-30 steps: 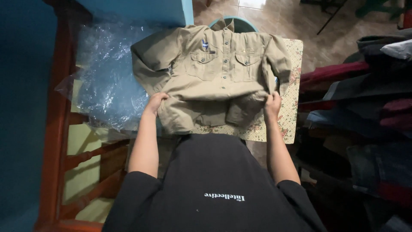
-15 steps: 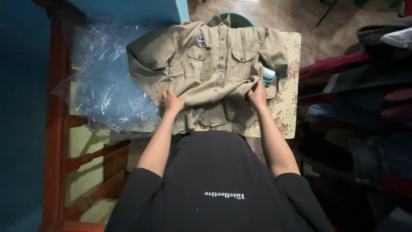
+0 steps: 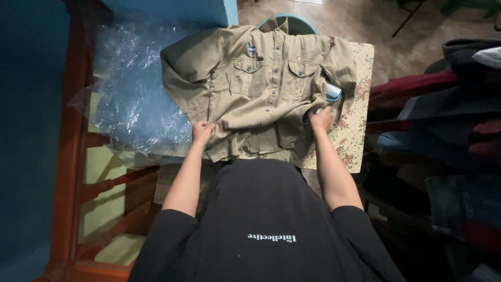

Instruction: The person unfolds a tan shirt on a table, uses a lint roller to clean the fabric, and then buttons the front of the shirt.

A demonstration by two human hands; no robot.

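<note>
A person in a black top stands over a small table. The table has a flowery cloth on it, and you can see the cloth at 3 o'clock, where nothing covers it. A tan shirt lies flat on the cloth in the middle, front side up, with its buttons done up and its two chest pockets showing. The collar points to 12 o'clock, away from the person, and the bottom edge is at 6 o'clock, close to the body, so both arms can reach it. The sleeves are bent down along the sides and do not stick out. The bottom part is bunched and wrinkled, and I think that is because both hands are gathering it there. A big sheet of clear plastic lies at 9 o'clock, partly under the shirt's left sleeve, on a wooden frame. Dark folded clothes sit in piles at 3 o'clock, off the table. The left hand is at 7 o'clock on the shirt, and its fingers are closed, pinching the cloth near the sleeve. The right hand is at 4 o'clock, and it is closed on the shirt's other side. Something small and light blue peeks out just above that hand; I cannot tell what it is.
</note>
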